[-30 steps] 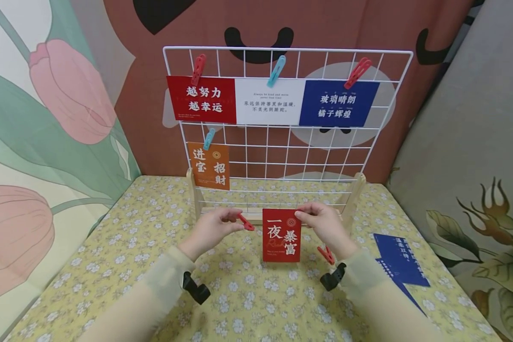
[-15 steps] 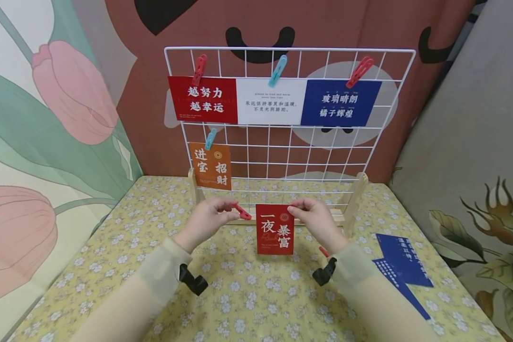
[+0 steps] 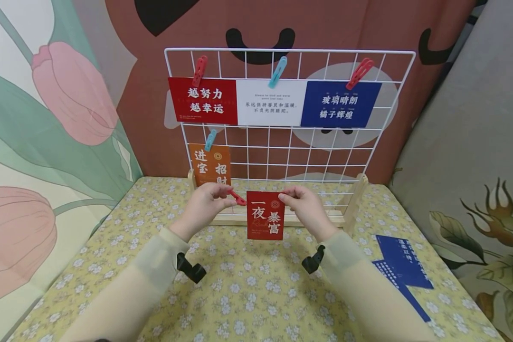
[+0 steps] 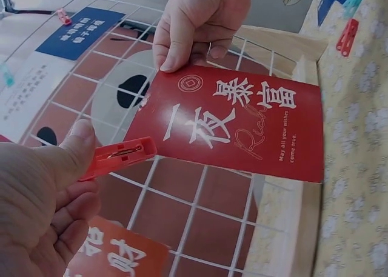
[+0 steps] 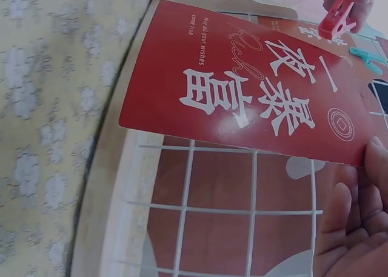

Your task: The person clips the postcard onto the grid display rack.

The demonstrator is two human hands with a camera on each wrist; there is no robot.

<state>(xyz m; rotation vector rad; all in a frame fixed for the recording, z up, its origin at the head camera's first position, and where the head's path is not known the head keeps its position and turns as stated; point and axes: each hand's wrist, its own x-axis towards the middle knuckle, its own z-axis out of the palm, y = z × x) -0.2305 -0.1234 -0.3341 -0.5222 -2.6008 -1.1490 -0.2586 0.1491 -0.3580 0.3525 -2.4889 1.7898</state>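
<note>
Between thumb and fingers, my left hand pinches a red clothespin, its tip right by the top left corner of a red card. My right hand pinches that red card at its upper right corner, so the card hangs upright in front of the grid rack. White Chinese characters and a small round emblem face me. Behind both hands stands the white wire grid rack. Low on its left, an orange card hangs from a blue clothespin, partly hidden by my left hand.
A red card, a white card and a blue card hang along the rack's upper part under clothespins. Wooden feet hold the rack. Blue cards lie on the flowered tablecloth at right.
Both hands have moved forward and a little left, toward the rack, carrying the red card and the red clothespin. My left hand now overlaps the orange card's lower edge.
</note>
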